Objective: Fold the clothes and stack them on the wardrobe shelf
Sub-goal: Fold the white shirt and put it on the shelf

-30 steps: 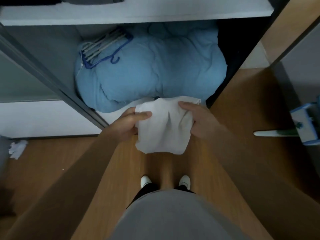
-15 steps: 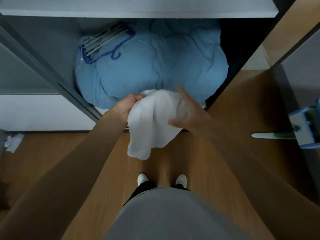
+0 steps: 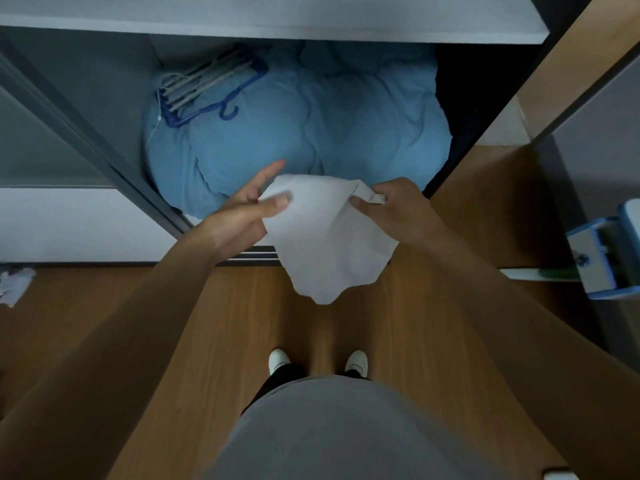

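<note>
A small white cloth [image 3: 325, 237] hangs in front of the open wardrobe, its lower corner drooping toward the floor. My right hand [image 3: 394, 209] grips its upper right corner, bunched between thumb and curled fingers. My left hand [image 3: 246, 213] is at the cloth's upper left edge, thumb pressed on the fabric, index finger pointing straight up behind it. The white wardrobe shelf [image 3: 277, 22] runs across the top of the view.
A big light blue duvet [image 3: 311, 126] fills the wardrobe's bottom compartment, with blue and white hangers [image 3: 207, 88] lying on it. A wardrobe door [image 3: 588, 98] stands at the right, a blue and white mop head [image 3: 602, 254] beside it. Crumpled white cloth [image 3: 14, 285] lies on the wooden floor at left.
My right hand went from open in front of the cloth to gripping its right corner. The left hand loosened its grip, index finger now straight. The cloth is spread wider between the hands.
</note>
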A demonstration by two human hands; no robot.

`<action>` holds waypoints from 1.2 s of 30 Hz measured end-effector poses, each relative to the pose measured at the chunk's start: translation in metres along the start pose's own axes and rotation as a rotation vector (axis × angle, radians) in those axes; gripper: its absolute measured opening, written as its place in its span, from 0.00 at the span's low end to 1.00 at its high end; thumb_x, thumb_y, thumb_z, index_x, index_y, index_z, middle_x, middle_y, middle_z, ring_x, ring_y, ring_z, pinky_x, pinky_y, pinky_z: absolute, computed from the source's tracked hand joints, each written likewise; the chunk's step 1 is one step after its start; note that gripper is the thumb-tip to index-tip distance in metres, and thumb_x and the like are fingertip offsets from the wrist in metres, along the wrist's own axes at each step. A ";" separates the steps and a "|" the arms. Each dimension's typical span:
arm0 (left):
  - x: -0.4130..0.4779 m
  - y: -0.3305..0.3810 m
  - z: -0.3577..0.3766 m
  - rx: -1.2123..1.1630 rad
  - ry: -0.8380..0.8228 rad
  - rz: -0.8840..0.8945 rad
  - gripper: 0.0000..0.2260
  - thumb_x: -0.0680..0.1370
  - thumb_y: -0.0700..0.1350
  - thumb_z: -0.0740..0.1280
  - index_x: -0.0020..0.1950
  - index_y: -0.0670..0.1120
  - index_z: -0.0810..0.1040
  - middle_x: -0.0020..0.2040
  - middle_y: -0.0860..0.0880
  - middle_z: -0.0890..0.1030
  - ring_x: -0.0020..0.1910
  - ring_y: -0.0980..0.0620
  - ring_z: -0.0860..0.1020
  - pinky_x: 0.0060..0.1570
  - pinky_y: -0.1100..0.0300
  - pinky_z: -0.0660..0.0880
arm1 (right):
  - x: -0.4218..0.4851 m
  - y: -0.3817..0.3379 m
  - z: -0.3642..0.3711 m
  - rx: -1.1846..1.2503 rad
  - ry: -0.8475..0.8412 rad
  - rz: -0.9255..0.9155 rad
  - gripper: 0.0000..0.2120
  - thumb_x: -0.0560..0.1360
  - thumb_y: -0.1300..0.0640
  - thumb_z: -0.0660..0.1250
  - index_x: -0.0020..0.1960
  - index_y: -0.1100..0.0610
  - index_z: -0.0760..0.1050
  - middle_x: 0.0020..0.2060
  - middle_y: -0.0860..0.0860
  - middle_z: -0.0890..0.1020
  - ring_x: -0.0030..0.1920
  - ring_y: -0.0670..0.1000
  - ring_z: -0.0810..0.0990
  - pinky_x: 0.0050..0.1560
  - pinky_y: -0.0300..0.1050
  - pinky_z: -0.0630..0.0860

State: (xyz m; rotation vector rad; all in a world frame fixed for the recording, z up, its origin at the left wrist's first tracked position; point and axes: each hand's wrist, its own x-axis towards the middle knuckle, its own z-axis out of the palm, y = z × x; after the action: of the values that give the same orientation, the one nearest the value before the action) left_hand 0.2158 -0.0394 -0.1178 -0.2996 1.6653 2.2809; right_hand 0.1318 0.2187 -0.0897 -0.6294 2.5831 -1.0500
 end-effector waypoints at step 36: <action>0.008 -0.003 -0.001 0.513 0.279 0.046 0.10 0.74 0.50 0.76 0.54 0.51 0.83 0.46 0.57 0.86 0.45 0.60 0.84 0.40 0.72 0.76 | -0.011 0.001 -0.023 0.355 -0.279 0.145 0.23 0.73 0.46 0.74 0.44 0.69 0.80 0.37 0.54 0.85 0.37 0.50 0.83 0.35 0.38 0.75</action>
State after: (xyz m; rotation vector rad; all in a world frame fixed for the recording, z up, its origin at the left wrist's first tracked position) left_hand 0.2098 -0.0383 -0.1237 -0.4748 2.3404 1.8106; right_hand 0.1320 0.2386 -0.0734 -0.4540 2.1023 -1.2331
